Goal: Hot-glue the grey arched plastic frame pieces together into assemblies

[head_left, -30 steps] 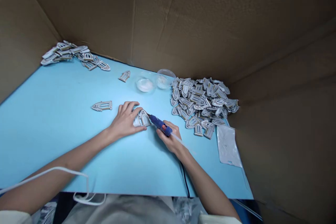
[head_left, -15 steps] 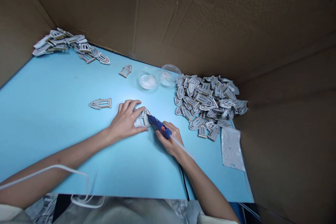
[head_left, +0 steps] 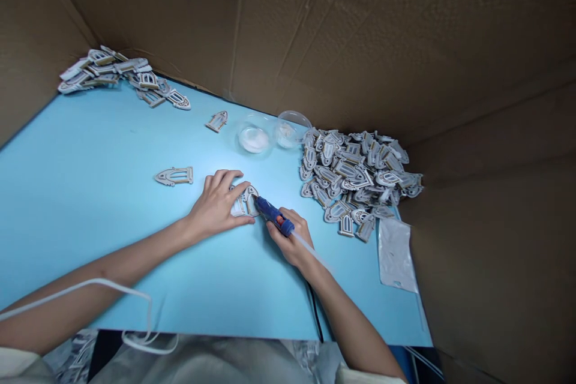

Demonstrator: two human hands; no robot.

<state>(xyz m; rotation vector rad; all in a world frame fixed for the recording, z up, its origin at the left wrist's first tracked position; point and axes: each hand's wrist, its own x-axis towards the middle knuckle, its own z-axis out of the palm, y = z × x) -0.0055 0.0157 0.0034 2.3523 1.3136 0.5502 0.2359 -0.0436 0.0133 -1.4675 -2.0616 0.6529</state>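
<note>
My left hand [head_left: 219,204] bears down on the blue tabletop, its thumb and fingers curled around a small white arched window-shaped piece [head_left: 251,204]. Part of that piece is hidden under the fingers, and I cannot tell whether a second one lies beside it. In my right hand [head_left: 294,240] is a blue glue gun [head_left: 274,216], gripped with its nozzle at the piece's right side. A translucent glue stick [head_left: 310,248] sticks out of the gun's rear. Left of my hands lies a single similar window piece [head_left: 174,176], and another [head_left: 217,121] lies farther back.
A large heap of window pieces [head_left: 351,171] covers the right side; a smaller pile [head_left: 108,72] sits at the back left. Two clear cups [head_left: 254,139] with white contents stand at the back. A plastic bag [head_left: 397,255] lies at right. Cardboard walls [head_left: 279,30] enclose the table. A black cord [head_left: 316,312] trails over the front edge.
</note>
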